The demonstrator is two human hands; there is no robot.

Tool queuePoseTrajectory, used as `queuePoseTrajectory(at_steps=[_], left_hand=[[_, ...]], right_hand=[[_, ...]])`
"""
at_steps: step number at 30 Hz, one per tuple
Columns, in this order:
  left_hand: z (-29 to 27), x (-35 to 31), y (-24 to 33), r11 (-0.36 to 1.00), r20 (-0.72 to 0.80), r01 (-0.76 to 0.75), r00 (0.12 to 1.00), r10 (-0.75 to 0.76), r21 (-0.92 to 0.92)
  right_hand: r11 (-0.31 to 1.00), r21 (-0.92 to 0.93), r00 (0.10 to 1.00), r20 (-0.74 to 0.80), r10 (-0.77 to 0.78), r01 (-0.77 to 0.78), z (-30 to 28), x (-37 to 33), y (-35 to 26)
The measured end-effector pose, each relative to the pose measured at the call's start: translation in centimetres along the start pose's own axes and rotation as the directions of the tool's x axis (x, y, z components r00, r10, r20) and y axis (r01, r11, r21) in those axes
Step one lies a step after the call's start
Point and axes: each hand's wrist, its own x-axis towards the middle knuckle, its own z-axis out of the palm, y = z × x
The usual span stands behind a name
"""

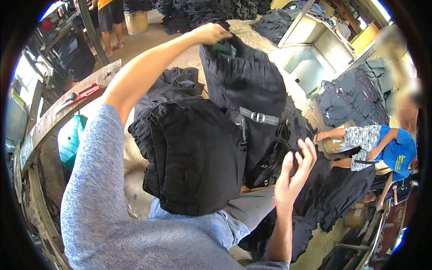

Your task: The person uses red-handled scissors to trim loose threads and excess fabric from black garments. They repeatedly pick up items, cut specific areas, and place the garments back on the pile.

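Black garment [243, 76]: hangs just beyond a folded black stack [193, 153], toward its right, with the upper edge in the left hand [212, 34].
Left hand: fingers closed on the garment's far edge, arm stretched out high, likely so the cloth drops freely under its own weight.
Right hand [294, 177]: wide, fingers spread, touching nothing that shows; apparently held clear of the hanging cloth.
Folded stack: seems to rest over the lap [252, 210], which probably supports it within easy reach.
Garment's direction: held edge points up and away from the person; the long axis slopes from the left hand down and rightward.
Grey buckled strap [258, 118]: lies roughly across that axis; whether it belongs to the garment, I cannot tell.
Loose black garments [342, 189]: heaped to the right, near the right hand.
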Motion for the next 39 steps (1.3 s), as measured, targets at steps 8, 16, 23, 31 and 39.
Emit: queuePoseTrajectory(at_steps=[8, 16, 23, 31, 39], left_hand=[[-11.5, -0.2, -6.5, 0.982, -0.578, 0.069, 0.815, 0.047, 0.176], [-12.5, -7.3, -12.9, 0.809, -0.165, 0.307, 0.952, -0.259, 0.502], [-10.3, -11.2, -0.1, 0.915, 0.588, -0.023, 0.772, -0.24, 0.403], [-8.5, -16.1, 13.8, 0.965, 0.657, -0.26, 0.731, 0.185, 0.018], [-3.3, -20.9, 12.0, 0.964, 0.845, -0.242, 0.489, 0.217, -0.107]], right_hand=[[0.978, -0.018, 0.946, 0.25, 0.204, -0.206, 1.2, -2.5, 1.4], [0.987, 0.064, 0.917, 0.383, 0.114, -0.149, 4.7, -2.9, 0.9], [0.996, 0.089, 0.834, 0.549, -0.052, 0.004, 12.9, -6.3, -6.8], [0.996, 0.072, 0.855, 0.519, 0.005, -0.049, 15.1, -10.9, -9.2], [0.893, 0.211, 0.72, 0.675, 0.16, -0.396, 9.8, -8.0, -6.4]])
